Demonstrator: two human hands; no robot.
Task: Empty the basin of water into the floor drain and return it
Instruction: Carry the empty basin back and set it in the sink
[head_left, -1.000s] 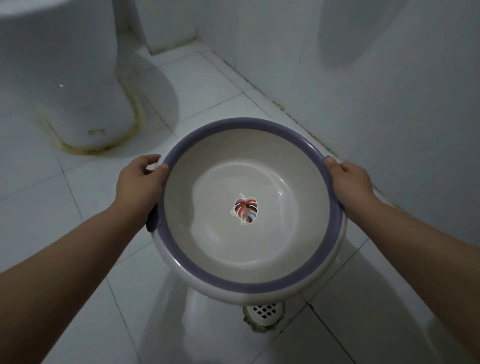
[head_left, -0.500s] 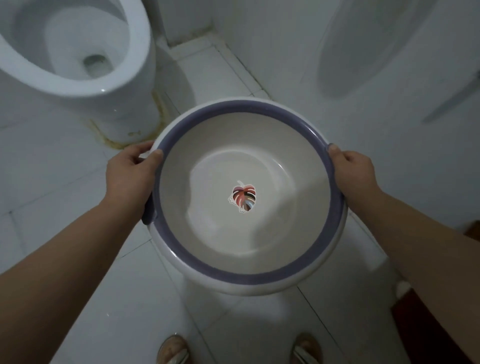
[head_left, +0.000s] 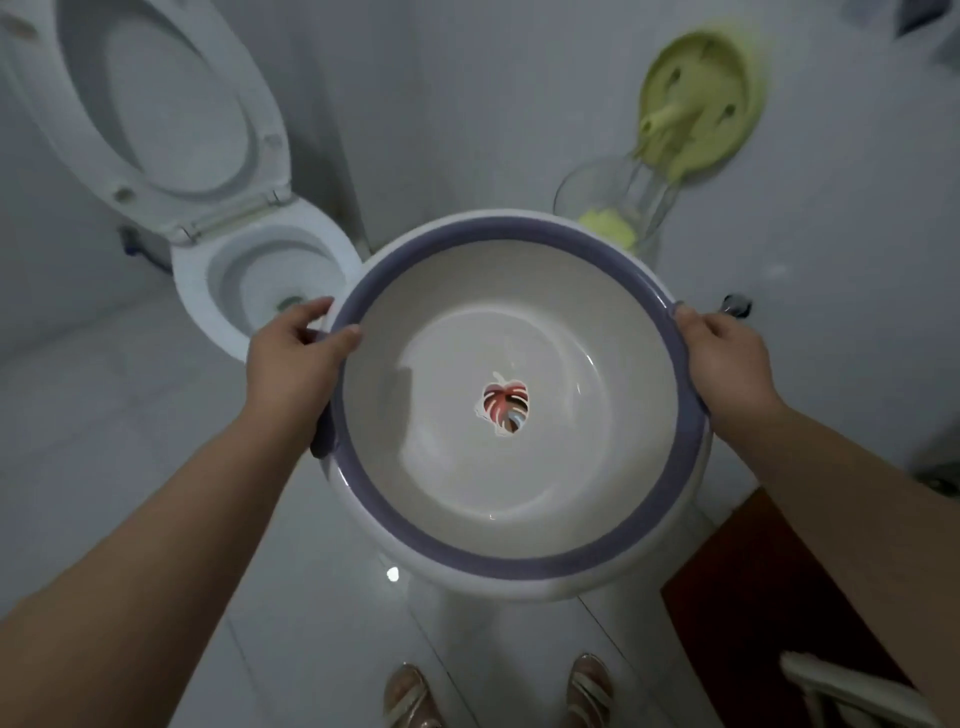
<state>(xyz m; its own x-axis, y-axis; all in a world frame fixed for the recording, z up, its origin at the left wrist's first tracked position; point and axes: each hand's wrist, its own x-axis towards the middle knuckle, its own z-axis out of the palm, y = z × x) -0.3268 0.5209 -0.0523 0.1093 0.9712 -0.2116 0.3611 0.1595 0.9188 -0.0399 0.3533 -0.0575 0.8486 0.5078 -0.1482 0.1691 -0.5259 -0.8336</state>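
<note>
Holding the basin (head_left: 519, 364) level above the tiled floor (head_left: 130, 441), the person has it gripped on opposite sides of its purple rim. The left hand (head_left: 293, 364) is curled around the rim, thumb lying on top and fingers wrapped under the outer edge; the right hand (head_left: 722, 364) is closed over the far side in the same way, thumb on the rim, its fingers hidden beneath. The inside of the basin looks empty: the pale bottom and its leaf sticker (head_left: 504, 408) show plainly, with only a wet sheen and perhaps a few drops left. So the pouring seems to be finished, and the return is what remains. The floor drain is not in view here; it may lie under the basin or out of frame. The basin hangs in front of the person's body, above the sandalled feet (head_left: 410, 696), just right of the open toilet (head_left: 260, 291) and below a green holder (head_left: 696, 109) on the wall. Where the basin belongs cannot be told from this view, so how much carrying is left is uncertain.
</note>
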